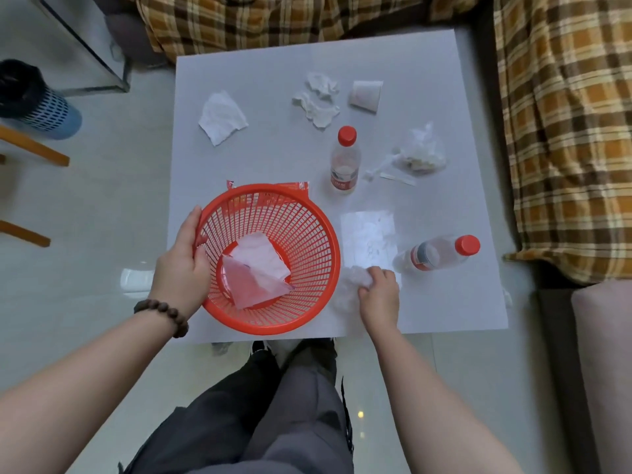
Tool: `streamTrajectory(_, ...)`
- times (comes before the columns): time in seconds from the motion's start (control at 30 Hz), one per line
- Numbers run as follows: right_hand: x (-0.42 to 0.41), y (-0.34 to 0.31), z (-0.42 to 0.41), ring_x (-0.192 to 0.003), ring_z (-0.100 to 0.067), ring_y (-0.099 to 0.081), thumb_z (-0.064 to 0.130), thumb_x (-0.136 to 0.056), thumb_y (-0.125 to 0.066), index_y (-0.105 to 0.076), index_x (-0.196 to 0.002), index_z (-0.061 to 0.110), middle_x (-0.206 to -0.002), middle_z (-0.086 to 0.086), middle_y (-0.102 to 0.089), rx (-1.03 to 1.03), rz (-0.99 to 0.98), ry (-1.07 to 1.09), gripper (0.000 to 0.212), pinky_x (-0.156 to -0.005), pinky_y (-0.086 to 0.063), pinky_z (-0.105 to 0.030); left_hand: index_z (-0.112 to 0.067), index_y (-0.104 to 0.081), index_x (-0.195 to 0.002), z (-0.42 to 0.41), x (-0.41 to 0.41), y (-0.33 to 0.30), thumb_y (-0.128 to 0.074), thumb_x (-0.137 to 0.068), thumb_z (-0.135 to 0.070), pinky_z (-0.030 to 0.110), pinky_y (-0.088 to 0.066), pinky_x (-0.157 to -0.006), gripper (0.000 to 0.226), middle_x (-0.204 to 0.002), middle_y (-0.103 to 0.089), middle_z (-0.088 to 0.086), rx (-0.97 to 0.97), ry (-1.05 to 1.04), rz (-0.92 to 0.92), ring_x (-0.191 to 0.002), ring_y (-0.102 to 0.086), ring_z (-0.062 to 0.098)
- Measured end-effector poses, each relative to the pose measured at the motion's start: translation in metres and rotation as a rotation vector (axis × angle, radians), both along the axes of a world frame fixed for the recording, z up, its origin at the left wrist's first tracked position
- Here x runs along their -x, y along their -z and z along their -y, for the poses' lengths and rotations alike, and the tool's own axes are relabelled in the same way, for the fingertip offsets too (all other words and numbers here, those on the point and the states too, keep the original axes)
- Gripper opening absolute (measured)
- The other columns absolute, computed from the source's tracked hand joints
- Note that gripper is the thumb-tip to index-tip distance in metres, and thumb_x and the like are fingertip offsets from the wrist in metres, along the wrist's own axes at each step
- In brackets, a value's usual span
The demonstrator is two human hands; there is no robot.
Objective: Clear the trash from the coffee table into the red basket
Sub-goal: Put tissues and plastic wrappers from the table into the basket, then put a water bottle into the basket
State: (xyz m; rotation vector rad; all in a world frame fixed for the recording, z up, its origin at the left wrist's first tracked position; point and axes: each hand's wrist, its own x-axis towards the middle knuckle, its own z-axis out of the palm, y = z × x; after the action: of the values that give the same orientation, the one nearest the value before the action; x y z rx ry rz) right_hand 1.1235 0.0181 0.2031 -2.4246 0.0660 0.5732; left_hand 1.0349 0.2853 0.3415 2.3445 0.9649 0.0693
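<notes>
Red basket (pixel 273 258) sits at the counter's (pixel 266 80) near edge, a tissue (pixel 263 260) inside. Left hand (pixel 183 265) reaches forward, grip clamped on its rim. Right hand (pixel 378 292), palm down, grip closed on a crumpled tissue (pixel 349 285) beside it.

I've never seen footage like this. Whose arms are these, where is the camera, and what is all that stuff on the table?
No machine here: a person wears a camera on the head, looking down at their own arms. The left hand grips the rim of a red basket that already holds a paper piece. The right hand closes its fingers on a crumpled white wad beside the basket. Still on the white coffee table: a flat tissue, a crumpled tissue, a paper cup, a clear bag, an upright bottle and a lying bottle.
</notes>
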Motion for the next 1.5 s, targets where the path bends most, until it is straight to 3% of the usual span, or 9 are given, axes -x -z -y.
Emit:
streamTrajectory(0.27, -0.003, -0.122, -0.052, -0.099, -0.018, -0.050, -0.003, -0.072, -0.059, -0.061, -0.103, 0.012, -0.109, -0.002, -0.052, -0.351, 0.414, 0.038, 0.034, -0.081, -0.028, 0.000, -0.029, -0.030, -0.144, -0.007, 0.015, -0.020, -0.040, -0.091, -0.007, 0.030, -0.036, -0.069, 0.058, -0.103, -0.064, 0.022, -0.024, -0.073, 0.043, -0.086, -0.058, 0.038)
streamTrajectory(0.43, 0.015, -0.161, -0.097, -0.107, -0.024, -0.049, -0.006, -0.068, -0.057, -0.060, -0.105, 0.014, -0.115, -0.006, -0.052, -0.405, 0.433, -0.153, 0.042, -0.086, -0.035, -0.016, -0.030, -0.029, -0.144, -0.006, 0.020, -0.031, -0.040, -0.092, -0.007, 0.029, -0.037, -0.071, 0.058, -0.103, -0.064, 0.021, 0.021, -0.072, 0.090, -0.089, -0.059, 0.037)
streamTrajectory(0.57, 0.025, -0.163, -0.124, -0.125, -0.027, -0.039, 0.003, -0.077, -0.059, -0.055, -0.124, 0.020, -0.137, -0.007, -0.043, -0.312, 0.310, -0.312, 0.050, -0.102, -0.038, -0.038, -0.033, -0.029, -0.144, -0.005, 0.026, -0.041, -0.038, -0.092, -0.010, 0.029, -0.041, -0.072, 0.057, -0.103, -0.065, 0.017, 0.073, -0.042, 0.135, -0.087, -0.059, 0.033)
streamTrajectory(0.7, 0.034, -0.154, -0.132, -0.136, -0.025, -0.028, 0.012, -0.081, -0.063, -0.043, -0.137, 0.027, -0.151, -0.005, -0.028, -0.237, 0.271, -0.396, 0.061, -0.111, -0.029, -0.039, -0.034, -0.029, -0.143, -0.006, 0.032, -0.046, -0.038, -0.092, -0.010, 0.027, -0.039, -0.070, 0.057, -0.104, -0.064, 0.012, 0.089, -0.035, 0.166, -0.086, -0.059, 0.028)
streamTrajectory(0.8, 0.040, -0.155, -0.128, -0.138, -0.023, -0.025, 0.015, -0.082, -0.064, -0.040, -0.137, 0.032, -0.151, -0.003, -0.028, -0.231, 0.261, -0.354, 0.063, -0.112, -0.027, -0.041, -0.035, -0.028, -0.143, -0.008, 0.034, -0.044, -0.037, -0.092, -0.010, 0.031, -0.045, -0.073, 0.058, -0.102, -0.064, 0.013, 0.119, -0.028, 0.152, -0.084, -0.059, 0.029)
streamTrajectory(0.97, 0.040, -0.170, -0.097, -0.131, -0.021, -0.032, 0.018, -0.082, -0.064, -0.046, -0.134, 0.030, -0.144, -0.004, -0.036, -0.251, 0.383, -0.212, 0.055, -0.106, -0.032, -0.035, -0.033, -0.029, -0.143, -0.005, 0.026, -0.037, -0.037, -0.092, -0.008, 0.027, -0.038, -0.071, 0.057, -0.105, -0.063, 0.015, 0.153, -0.016, 0.128, -0.079, -0.051, 0.023)
streamTrajectory(1.17, -0.003, -0.167, -0.006, -0.131, -0.033, -0.032, 0.027, -0.080, -0.069, -0.050, -0.131, 0.019, -0.143, -0.015, -0.036, 0.058, 0.530, 0.057, 0.056, -0.106, -0.033, -0.049, -0.034, -0.027, -0.144, 0.010, -0.002, -0.030, -0.036, -0.091, -0.007, 0.031, -0.040, -0.071, 0.060, -0.098, -0.062, 0.021, 0.197, 0.049, 0.094, -0.079, -0.054, 0.030)
streamTrajectory(1.4, -0.072, -0.115, 0.072, -0.143, -0.031, -0.009, 0.036, -0.080, -0.067, -0.024, -0.145, 0.031, -0.157, -0.010, -0.009, 0.224, 0.267, -0.017, 0.078, -0.114, -0.017, -0.045, -0.038, -0.027, -0.143, 0.048, -0.027, -0.024, -0.035, -0.091, -0.009, 0.032, -0.040, -0.071, 0.060, -0.099, -0.061, 0.019, 0.166, -0.070, 0.074, -0.077, -0.051, 0.028)
streamTrajectory(1.5, -0.085, -0.092, 0.087, -0.139, -0.030, -0.021, 0.030, -0.086, -0.059, -0.025, -0.144, 0.030, -0.157, -0.006, -0.008, 0.167, 0.150, -0.137, 0.067, -0.109, -0.031, -0.042, -0.035, -0.028, -0.144, 0.077, -0.032, -0.020, -0.035, -0.092, -0.007, 0.031, -0.038, -0.071, 0.059, -0.099, -0.061, 0.018, 0.137, -0.156, 0.058, -0.077, -0.049, 0.026)
